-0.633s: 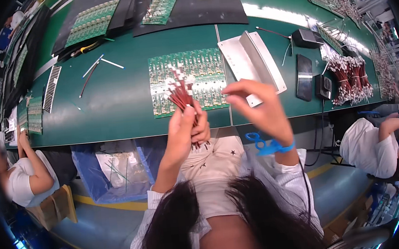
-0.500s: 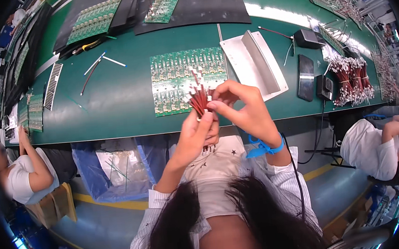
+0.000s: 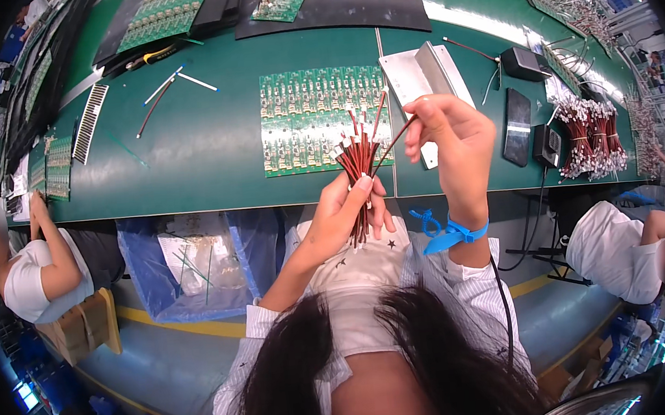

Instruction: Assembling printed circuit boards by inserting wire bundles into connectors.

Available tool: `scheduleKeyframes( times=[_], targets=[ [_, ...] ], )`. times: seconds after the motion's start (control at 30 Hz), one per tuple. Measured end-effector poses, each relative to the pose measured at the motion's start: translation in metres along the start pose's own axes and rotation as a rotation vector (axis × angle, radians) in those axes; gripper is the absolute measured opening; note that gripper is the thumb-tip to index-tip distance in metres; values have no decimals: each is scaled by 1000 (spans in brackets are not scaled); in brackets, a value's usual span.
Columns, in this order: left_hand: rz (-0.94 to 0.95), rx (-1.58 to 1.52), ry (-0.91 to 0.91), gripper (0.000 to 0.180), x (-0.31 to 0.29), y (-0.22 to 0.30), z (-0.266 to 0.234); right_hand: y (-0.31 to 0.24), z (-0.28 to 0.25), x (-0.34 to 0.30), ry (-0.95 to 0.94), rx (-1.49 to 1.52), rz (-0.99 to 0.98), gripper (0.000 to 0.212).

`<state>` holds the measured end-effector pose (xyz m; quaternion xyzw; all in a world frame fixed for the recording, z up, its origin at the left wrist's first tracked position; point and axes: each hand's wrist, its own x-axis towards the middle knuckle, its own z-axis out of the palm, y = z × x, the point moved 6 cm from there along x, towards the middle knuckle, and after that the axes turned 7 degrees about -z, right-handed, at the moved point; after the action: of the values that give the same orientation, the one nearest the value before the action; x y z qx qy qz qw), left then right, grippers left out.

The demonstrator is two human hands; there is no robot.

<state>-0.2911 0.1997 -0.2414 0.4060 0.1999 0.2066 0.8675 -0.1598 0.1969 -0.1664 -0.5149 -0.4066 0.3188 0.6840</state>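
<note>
My left hand (image 3: 339,216) is closed round the middle of a bundle of dark red wire leads (image 3: 360,158) with small white plugs fanned out at the top. Up and to the right, my right hand (image 3: 453,138) pinches one end of a single wire lead (image 3: 395,142), which slants down toward the bundle. Whether its lower end is free of the bundle I cannot tell. Behind the bundle, a green circuit board panel (image 3: 286,124) lies flat on the table. A blue wrist strap (image 3: 458,236) circles my right wrist.
A bent metal plate (image 3: 408,82) lies beyond my right hand. Farther right are a phone (image 3: 517,126), black boxes (image 3: 522,64) and tied wire bundles (image 3: 589,138). Loose wires (image 3: 156,106) lie at left. A blue-lined bin (image 3: 149,279) stands below the table edge (image 3: 214,210). People sit on both sides.
My right hand has moved up and right, away from the bundle, drawing one wire lead with it. My left hand has shifted slightly right with the bundle, and the view has tilted a little.
</note>
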Motion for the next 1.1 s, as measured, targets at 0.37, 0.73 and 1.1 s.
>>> scheduleKeyframes(
  times=[0.37,0.73,1.1],
  targets=[
    [110,-196,76,20,-4,9,-6,-19,-11,-23,101,120,-318,17],
    [-61,18,-32,16,-7,0,-1,23,2,12,-275,71,210,30],
    [-54,51,-28,17,-5,3,-8,18,2,7,-196,237,110,18]
  ],
)
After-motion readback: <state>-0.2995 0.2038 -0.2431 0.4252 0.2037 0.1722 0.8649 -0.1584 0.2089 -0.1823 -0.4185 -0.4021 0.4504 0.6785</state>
